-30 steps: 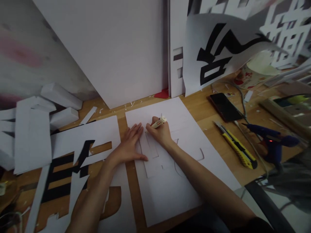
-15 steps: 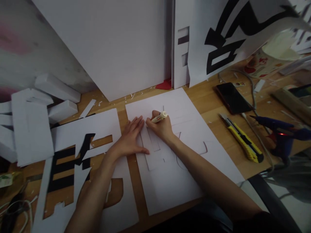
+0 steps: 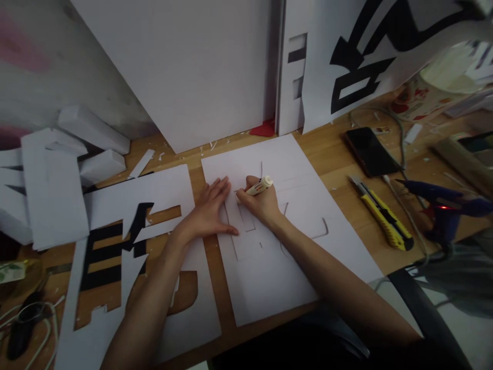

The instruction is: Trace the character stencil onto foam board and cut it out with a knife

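A white sheet [image 3: 265, 288] with dark drawn outlines lies on the wooden table in front of me. My right hand [image 3: 262, 200] grips a cream-coloured marker [image 3: 262, 185], its tip hidden behind my fingers near the upper left of the outlines. My left hand [image 3: 211, 210] lies flat with fingers spread on the sheet's left edge, thumb pointing toward the drawn lines. Under my left forearm is a cut-out white board [image 3: 204, 318] with letter-like openings, through which black pieces [image 3: 103, 265] and table wood show.
Right of the sheet lie a yellow utility knife [image 3: 385, 218], a black phone [image 3: 373, 151] and a blue glue gun [image 3: 449, 205] with a red light. White foam blocks [image 3: 102, 167] are piled at left. A large white panel [image 3: 200, 67] leans at the back, beside a printed sheet [image 3: 319, 97].
My right hand and the marker have shifted slightly right relative to the sheet's left edge. My left hand keeps its place on the sheet. The whole view has tilted a little.
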### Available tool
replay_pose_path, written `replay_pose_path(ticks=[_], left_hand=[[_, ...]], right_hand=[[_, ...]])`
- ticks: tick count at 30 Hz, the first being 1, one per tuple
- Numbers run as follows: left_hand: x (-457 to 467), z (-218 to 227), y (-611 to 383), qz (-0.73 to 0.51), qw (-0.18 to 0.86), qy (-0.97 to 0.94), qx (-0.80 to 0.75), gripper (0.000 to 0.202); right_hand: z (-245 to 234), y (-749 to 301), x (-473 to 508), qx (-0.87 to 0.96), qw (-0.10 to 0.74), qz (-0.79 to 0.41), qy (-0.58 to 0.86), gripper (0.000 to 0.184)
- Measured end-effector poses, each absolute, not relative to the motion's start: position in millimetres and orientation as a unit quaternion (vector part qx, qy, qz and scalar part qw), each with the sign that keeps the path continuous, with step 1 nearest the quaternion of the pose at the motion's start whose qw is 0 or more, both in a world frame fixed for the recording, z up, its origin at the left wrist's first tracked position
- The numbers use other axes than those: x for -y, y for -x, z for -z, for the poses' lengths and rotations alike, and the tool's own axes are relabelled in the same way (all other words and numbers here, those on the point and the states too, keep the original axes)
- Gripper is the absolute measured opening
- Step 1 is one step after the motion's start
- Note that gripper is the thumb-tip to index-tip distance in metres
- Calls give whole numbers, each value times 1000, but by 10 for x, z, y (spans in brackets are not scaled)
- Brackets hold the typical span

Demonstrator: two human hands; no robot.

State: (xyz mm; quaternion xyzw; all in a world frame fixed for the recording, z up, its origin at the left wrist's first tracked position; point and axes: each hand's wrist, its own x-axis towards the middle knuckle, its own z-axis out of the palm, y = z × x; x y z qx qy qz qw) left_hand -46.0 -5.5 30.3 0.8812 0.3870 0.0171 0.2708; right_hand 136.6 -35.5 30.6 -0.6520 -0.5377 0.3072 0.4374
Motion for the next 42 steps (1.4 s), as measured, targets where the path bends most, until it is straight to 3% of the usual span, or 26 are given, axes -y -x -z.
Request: replay_pose_path(ticks=[36,42], left_hand=[[40,-299,470,-18,266,-886,-379,132],[77,-372,404,25,257,-887,-382,151]], right_hand=[[-313,-1437,858,558,386,-355,643,27],[-344,-1441,852,567,371,-351,647,28]])
